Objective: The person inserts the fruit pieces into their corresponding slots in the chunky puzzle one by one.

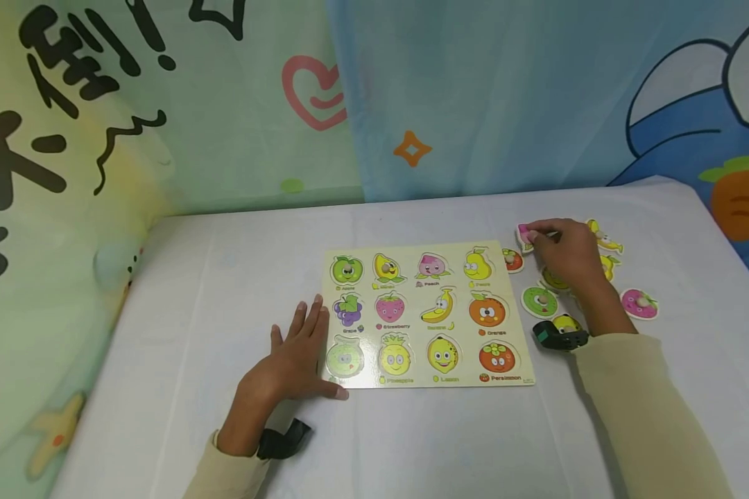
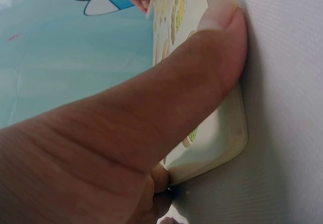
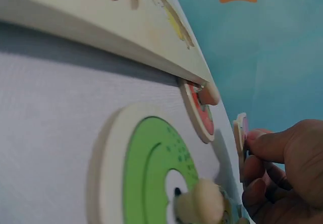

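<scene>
A wooden fruit puzzle board [image 1: 412, 312] lies flat on the white-covered table. My left hand [image 1: 292, 360] rests at its lower left corner, fingers stretched along the left side and thumb on the front edge; in the left wrist view the thumb [image 2: 202, 57] lies across the board's edge. To the right of the board, my right hand [image 1: 568, 253] pinches a pink puzzle piece [image 1: 523, 237]. In the right wrist view that piece [image 3: 239, 138] is tilted on edge between thumb and fingers. Below it are a red piece [image 1: 512, 260] and a green piece [image 1: 539, 302] with a wooden knob.
More knobbed pieces lie around my right hand: a banana piece [image 1: 607, 237] behind, a magenta piece [image 1: 639, 304] to the right and a yellow piece [image 1: 565, 324] by the wrist camera [image 1: 560, 337]. A printed curtain [image 1: 487, 97] hangs behind the table.
</scene>
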### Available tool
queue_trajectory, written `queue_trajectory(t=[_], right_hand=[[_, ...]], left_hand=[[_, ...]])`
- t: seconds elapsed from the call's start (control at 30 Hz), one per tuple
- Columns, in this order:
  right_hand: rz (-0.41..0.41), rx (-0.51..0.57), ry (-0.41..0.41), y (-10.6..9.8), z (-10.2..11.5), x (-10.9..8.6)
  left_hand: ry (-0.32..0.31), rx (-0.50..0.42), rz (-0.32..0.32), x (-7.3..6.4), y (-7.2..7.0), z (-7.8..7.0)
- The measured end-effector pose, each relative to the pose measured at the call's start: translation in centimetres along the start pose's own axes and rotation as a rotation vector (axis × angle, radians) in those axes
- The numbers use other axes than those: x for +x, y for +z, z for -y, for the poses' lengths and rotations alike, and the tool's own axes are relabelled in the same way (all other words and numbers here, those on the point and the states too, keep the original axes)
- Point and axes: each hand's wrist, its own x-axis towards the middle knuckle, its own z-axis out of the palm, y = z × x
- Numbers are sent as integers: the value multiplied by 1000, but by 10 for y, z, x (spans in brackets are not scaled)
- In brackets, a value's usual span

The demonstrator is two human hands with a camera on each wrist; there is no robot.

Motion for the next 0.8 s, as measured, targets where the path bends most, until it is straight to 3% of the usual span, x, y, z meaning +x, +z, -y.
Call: queue_trajectory(t=[0.1,0.23,0.47,0.57,0.8], right_hand=[[-26,-2,-2,-1,6,-1],[0,41,5,2,8,0],[-7,26,-62,26,-24,23],[-3,67,-88,35,-27,27],[26,178,-136,42,-1,13]], left_hand=[[0,-2,-3,-1,-1,0],[-4,-2,0,-1,-1,0],[0,6,-3,1,1,0],[-3,6,-7,1,2,1],[-9,17,-8,1,2,1]])
